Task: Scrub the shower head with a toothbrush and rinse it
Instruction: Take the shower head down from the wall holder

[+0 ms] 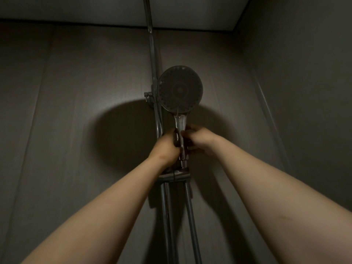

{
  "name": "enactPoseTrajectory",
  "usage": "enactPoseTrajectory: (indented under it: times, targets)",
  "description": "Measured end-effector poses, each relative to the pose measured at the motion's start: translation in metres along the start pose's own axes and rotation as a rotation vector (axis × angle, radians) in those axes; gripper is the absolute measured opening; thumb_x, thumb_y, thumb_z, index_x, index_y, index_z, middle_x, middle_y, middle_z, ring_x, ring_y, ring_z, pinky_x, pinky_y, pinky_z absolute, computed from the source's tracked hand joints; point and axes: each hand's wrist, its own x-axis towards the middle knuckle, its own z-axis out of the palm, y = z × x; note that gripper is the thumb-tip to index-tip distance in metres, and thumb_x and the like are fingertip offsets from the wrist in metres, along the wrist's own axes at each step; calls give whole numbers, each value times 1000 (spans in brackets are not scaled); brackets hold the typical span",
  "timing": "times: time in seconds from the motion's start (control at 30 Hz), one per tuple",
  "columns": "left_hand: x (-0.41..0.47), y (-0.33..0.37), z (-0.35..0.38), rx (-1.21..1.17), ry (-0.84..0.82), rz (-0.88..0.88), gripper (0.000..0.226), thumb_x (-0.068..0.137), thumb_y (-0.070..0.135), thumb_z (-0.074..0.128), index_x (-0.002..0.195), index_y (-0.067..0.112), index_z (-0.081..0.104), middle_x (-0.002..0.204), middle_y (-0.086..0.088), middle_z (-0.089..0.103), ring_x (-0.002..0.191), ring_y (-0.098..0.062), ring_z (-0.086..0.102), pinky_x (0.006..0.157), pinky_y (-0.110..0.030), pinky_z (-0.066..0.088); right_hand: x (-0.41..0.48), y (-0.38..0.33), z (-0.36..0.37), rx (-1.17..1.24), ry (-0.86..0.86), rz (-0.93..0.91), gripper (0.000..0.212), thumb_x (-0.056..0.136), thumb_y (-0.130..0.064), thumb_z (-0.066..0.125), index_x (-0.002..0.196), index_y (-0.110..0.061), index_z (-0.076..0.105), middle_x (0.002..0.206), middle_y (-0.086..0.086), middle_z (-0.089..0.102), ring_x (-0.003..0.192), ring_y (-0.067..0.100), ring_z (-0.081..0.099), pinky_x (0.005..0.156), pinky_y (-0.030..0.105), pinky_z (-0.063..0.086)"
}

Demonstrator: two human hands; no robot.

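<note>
A dim grey panelled wall (76,111) fills the view, and a chrome rail (153,60) runs up it towards the ceiling. The round shower head (180,88) stands upright just in front of the rail, its nozzle face towards the camera and the foot of its handle at the holder (175,175), below which the ribbed hose (192,216) hangs. The left hand (167,147) and right hand (202,140) meet on the handle, each curling its fingers round it from its own side, just above the holder.
</note>
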Motion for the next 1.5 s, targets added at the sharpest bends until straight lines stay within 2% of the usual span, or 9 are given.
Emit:
enactPoseTrajectory:
  times: [0.2,0.4,0.57,0.7,0.77,1.07,1.17,1.37,1.5]
  targets:
    - [8,13,-5,12,-31,30,31,96,27,50,124,14,49,114,-12,61,101,-25,60,91,-40,49,-2,-10,-8,33,31,-8,16,97,-13,46,87,-22,55,75,2,59,63,14,57,52,27,49]
    - [10,30,-3,-96,-18,64,28,97,29,48,118,12,55,113,-14,62,103,-28,60,94,-42,48,-3,-23,-20,-14,64,-36,15,97,-13,45,105,-18,57,82,6,60,68,18,59,62,34,54]
    - [1,36,12,-199,-41,34,24,92,25,56,115,16,56,112,-12,64,98,-24,62,90,-39,51,-19,-17,-37,-71,63,-16,12,91,-13,55,101,-18,58,84,5,62,70,19,61,61,35,54]
    - [-13,32,27,-153,-55,-28,51,85,7,63,132,11,44,122,-17,59,107,-31,61,92,-45,52,-38,-4,-41,-87,52,22,6,94,-17,53,98,-18,56,81,3,61,68,16,59,57,30,52]
    - [-21,31,31,-147,-68,-22,51,83,7,65,130,10,44,118,-18,61,105,-33,62,90,-44,53,-49,2,-39,-72,71,46,9,96,-17,49,89,-20,55,78,3,58,64,15,56,56,29,50]
    - [-81,26,53,-285,-179,-24,53,86,5,61,133,15,40,100,-18,67,90,-30,67,85,-47,55,-119,21,-27,-83,112,148,18,99,-17,44,85,-22,54,72,2,54,61,16,53,65,33,50]
    - [-109,26,61,-297,-208,8,51,86,5,60,133,13,41,96,-18,68,88,-30,68,85,-45,55,-149,29,-21,-95,149,190,18,99,-18,43,85,-23,52,70,1,55,60,14,52,61,31,46]
    - [-177,19,90,-402,-269,8,66,87,11,61,146,19,29,84,-12,68,81,-22,67,84,-42,55,-216,57,-12,-134,243,292,12,98,-22,45,110,-21,49,76,1,58,63,13,55,65,32,48]
    - [-227,13,106,-460,-337,15,70,88,15,60,147,25,25,77,-7,65,75,-17,66,77,-33,55,-266,76,-3,-132,267,341,9,98,-21,45,105,-19,50,77,1,60,66,13,60,63,31,51]
